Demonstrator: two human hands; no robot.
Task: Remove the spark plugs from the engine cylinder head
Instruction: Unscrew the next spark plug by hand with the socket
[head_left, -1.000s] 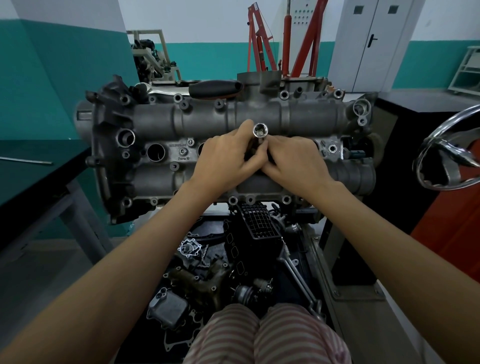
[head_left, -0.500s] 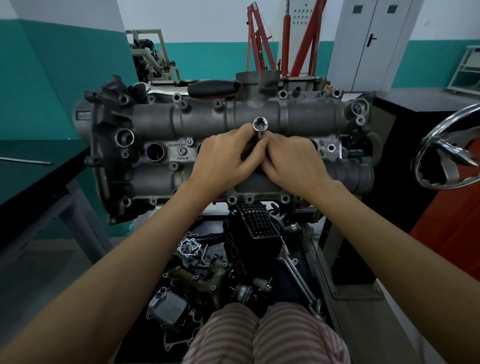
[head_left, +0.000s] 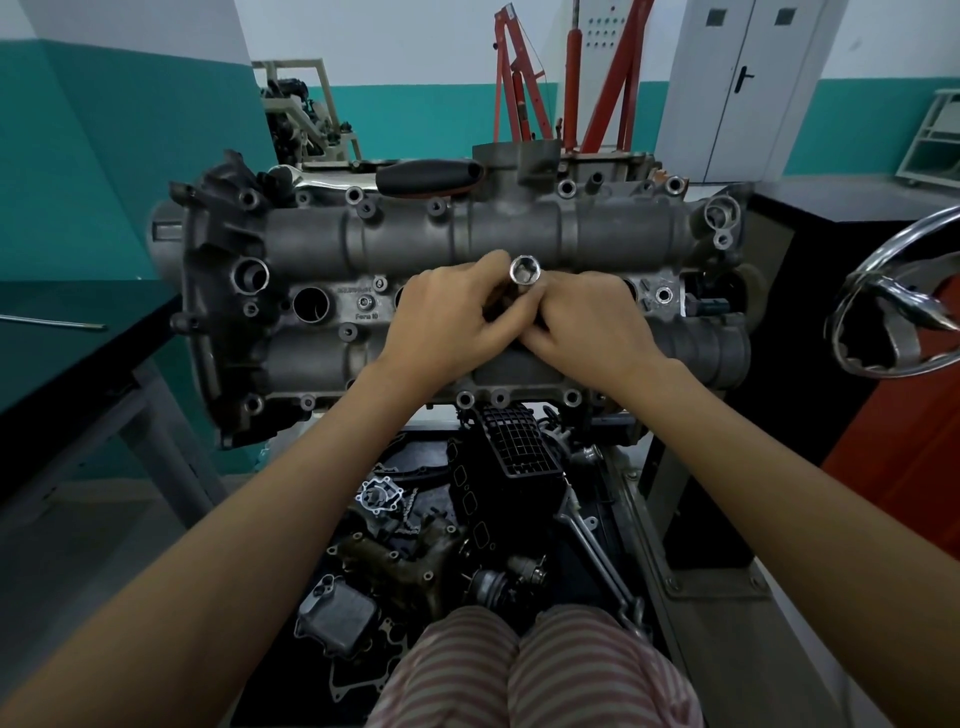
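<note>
The grey engine cylinder head (head_left: 405, 244) lies crosswise in front of me on a stand. A shiny socket (head_left: 525, 272) stands upright over the middle of the head, its open end facing me. My left hand (head_left: 447, 325) and my right hand (head_left: 592, 327) meet around it, and the fingers of both curl round the socket's shaft. An open spark plug well (head_left: 310, 304) shows at the left. The wells under my hands are hidden, and no spark plug is visible.
A black-handled tool (head_left: 428, 175) rests on the head's far edge. Loose engine parts and a wrench (head_left: 597, 551) fill the tray below. A dark table (head_left: 62, 353) stands at the left, a chrome wheel (head_left: 893, 306) at the right, and a red hoist (head_left: 571, 78) behind.
The socket has shifted slightly up and away from me, and both hands have moved with it while keeping their hold.
</note>
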